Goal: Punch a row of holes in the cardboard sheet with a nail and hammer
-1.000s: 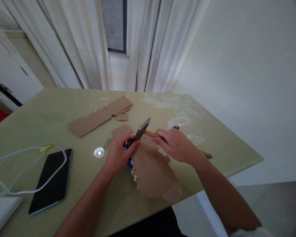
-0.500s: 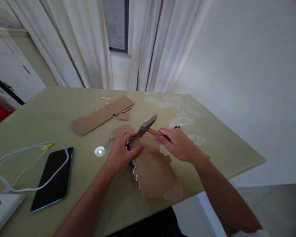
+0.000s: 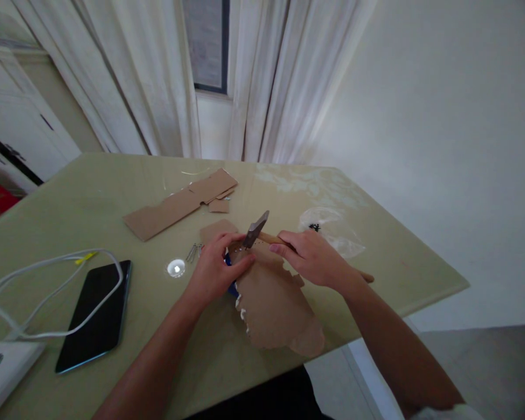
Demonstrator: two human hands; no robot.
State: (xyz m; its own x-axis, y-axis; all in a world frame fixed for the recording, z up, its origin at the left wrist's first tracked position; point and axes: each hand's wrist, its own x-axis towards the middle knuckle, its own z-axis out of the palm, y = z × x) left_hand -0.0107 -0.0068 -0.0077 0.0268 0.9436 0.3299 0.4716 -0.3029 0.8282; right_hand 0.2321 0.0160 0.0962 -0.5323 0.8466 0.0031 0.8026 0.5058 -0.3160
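I note the right hand [image 3: 315, 256] clenched around the wooden handle of a hammer [image 3: 256, 228], its metal head tilted just above the fingers of the left hand [image 3: 214, 269]. The left hand pinches something at the far edge of a torn cardboard sheet [image 3: 273, 306]; what it pinches is too small to identify. The sheet lies under both hands. Beyond the right hand sits a clear plastic bag [image 3: 335, 228] with small dark items inside. Left of the left hand lie loose nails [image 3: 193, 252].
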